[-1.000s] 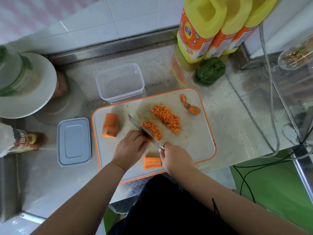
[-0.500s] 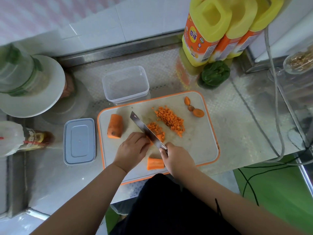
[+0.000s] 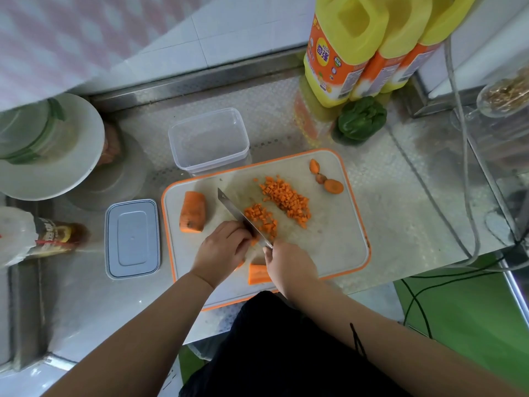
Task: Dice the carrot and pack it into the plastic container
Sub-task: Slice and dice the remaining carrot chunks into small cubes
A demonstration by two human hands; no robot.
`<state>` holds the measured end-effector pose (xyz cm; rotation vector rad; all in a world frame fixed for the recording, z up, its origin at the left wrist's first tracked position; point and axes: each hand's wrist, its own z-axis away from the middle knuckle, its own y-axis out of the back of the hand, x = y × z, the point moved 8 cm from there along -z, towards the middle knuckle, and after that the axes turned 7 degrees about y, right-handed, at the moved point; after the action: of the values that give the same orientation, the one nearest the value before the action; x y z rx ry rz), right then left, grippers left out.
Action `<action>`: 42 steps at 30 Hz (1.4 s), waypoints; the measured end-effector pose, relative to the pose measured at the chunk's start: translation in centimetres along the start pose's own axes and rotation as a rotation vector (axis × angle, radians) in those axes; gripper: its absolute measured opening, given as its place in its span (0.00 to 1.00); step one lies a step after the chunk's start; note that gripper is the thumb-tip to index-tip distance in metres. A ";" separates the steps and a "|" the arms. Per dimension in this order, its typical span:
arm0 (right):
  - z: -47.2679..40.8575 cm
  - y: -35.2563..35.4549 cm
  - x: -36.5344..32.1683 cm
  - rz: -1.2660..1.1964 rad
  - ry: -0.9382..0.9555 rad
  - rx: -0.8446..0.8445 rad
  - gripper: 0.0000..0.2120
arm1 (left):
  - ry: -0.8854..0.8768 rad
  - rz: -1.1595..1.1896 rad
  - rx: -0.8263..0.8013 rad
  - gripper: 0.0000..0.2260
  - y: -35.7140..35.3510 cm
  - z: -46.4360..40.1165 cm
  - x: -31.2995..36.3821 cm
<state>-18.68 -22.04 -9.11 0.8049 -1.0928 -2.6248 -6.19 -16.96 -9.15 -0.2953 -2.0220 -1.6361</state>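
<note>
White wall tiles back a steel table (image 3: 400,213) carrying an orange-rimmed cutting board (image 3: 337,247). Right hand (image 3: 289,266) grips the handle of a knife (image 3: 243,217); blade runs diagonally up and to the left across the board, edge down beside the diced material. Left hand (image 3: 221,253) sits curled just left of the blade, knuckles near it, fingertips pressing on carrot that is mostly hidden under the hand; a little orange shows at the fingertips. Two heaps of diced carrot: a smaller heap (image 3: 262,220) immediately right of the blade, a larger heap (image 3: 286,200) further right and back. One thick uncut carrot chunk (image 3: 193,212) lies at the board's left side, apart from the knife. Another carrot piece (image 3: 259,273) lies at the near edge, between the two wrists. Trimmed carrot ends (image 3: 329,181) rest at the far right corner of the board. Clear plastic container (image 3: 209,140) stands on the table just behind the board's far edge, nothing visible inside. Its grey lid (image 3: 132,238) lies flat to the left of the board. Three yellow bottles (image 3: 369,44) stand at the back, a green pepper (image 3: 361,120) in front of them. White plate (image 3: 68,167) at far left.
</note>
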 end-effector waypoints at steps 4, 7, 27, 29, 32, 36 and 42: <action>-0.7 0.7 1.1 -0.154 -0.010 -0.040 0.15 | 0.018 0.007 0.009 0.08 0.0 0.2 -0.1; -0.3 1.7 1.4 -0.139 0.016 0.006 0.14 | -0.012 -0.008 0.047 0.08 0.7 0.2 0.2; 0.2 -0.4 -0.3 0.029 -0.012 -0.005 0.18 | -0.006 -0.018 -0.009 0.11 0.3 0.0 -0.6; 0.0 -0.6 -0.6 0.050 -0.010 -0.005 0.18 | -0.003 -0.020 -0.009 0.11 0.2 0.1 -0.7; -0.3 -0.2 -0.8 0.020 -0.002 0.035 0.18 | 0.003 -0.021 -0.018 0.11 0.3 0.1 -0.6; -0.5 0.8 0.0 -0.107 0.011 0.053 0.18 | 0.051 0.011 -0.052 0.10 0.5 0.3 -0.4; 0.4 3.4 1.6 -0.285 0.011 0.114 0.14 | 0.168 0.058 -0.022 0.14 1.1 0.8 0.6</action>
<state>-20.33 -24.80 -7.10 1.0707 -1.2146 -2.8013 -6.38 -15.98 -8.08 -0.2153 -1.8555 -1.5925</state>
